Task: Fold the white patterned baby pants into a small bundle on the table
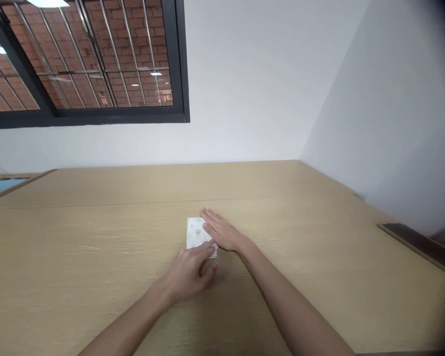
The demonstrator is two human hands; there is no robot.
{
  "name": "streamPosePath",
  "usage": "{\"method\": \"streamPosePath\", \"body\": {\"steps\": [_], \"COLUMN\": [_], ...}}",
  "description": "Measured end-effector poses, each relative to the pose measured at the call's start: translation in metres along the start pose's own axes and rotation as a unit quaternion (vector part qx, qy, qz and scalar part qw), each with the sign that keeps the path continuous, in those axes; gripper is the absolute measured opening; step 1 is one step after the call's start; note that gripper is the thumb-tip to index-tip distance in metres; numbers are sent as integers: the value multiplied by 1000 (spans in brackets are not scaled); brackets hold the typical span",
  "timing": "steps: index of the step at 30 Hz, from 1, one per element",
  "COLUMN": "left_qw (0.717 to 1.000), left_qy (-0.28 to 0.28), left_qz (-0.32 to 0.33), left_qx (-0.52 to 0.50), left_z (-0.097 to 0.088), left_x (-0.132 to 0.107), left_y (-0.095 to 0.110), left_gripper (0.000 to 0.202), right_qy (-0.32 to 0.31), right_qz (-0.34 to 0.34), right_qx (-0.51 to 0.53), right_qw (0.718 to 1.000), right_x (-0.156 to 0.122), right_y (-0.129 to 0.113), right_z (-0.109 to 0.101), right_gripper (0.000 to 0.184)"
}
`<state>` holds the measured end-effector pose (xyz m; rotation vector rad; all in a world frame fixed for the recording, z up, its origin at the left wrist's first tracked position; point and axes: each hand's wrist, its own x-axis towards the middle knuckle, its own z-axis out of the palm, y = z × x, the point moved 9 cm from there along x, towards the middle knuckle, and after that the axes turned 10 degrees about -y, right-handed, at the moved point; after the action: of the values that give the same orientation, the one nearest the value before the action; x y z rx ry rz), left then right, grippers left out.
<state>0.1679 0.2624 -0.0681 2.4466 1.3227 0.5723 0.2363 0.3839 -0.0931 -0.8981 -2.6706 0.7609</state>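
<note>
A small, flat white square with faint printed pattern and a little mark in its middle, paper-like (196, 233), lies on the wooden surface (107, 257). My right hand (222, 231) lies flat along its right side, fingers stretched out and partly covering that edge. Across the lower right part of the square, my left hand (191, 272) rests its outstretched fingers, with the thumb held apart below. The two hands nearly meet at the right edge. Neither hand grips anything. Whether the square is one folded sheet or a thin packet, I cannot tell.
Behind the wooden surface rises a white wall (244, 99), with a dark-framed barred window (122, 116) at upper left. A dark recessed strip (419, 247) lies at the right edge. Something light blue (2, 186) shows beyond the left edge.
</note>
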Motion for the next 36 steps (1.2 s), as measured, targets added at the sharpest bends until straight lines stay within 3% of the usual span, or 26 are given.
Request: {"method": "streamPosePath", "body": {"steps": [3,6,11,20,30,33,36], "left_qw": [991,969,955,975,976,969,961], "left_qy": [98,161,155,95,93,111,127], "left_qz": [-86,-185,-253,-199,-186,-194,-202], "left_qx": [-31,-10,7,1,-69,-104,-142], "left_z": [-25,-45,-49,-31,-28,-29,-32], "left_x": [-1,-8,-10,3,6,-5,-33], "left_y": [-27,-57,-87,-89,-96,-88,-70], "left_gripper": [23,25,31,32,28,25,29], "right_qy": [61,147,214,208,211,215,212], "right_qz": [18,23,-9,-36,-3,5,10], "right_qx": [38,63,28,-49,-68,-75,-19], "right_qw": [997,987,976,976,975,974,977], "right_x": [-5,-12,-20,-22,-27,-35,-47], "right_y": [5,8,-4,-22,-38,-56,-79], "right_z": [-8,-22,-35,-32,-27,-22,-12], "right_gripper": [68,63,45,20,11,12,15]}}
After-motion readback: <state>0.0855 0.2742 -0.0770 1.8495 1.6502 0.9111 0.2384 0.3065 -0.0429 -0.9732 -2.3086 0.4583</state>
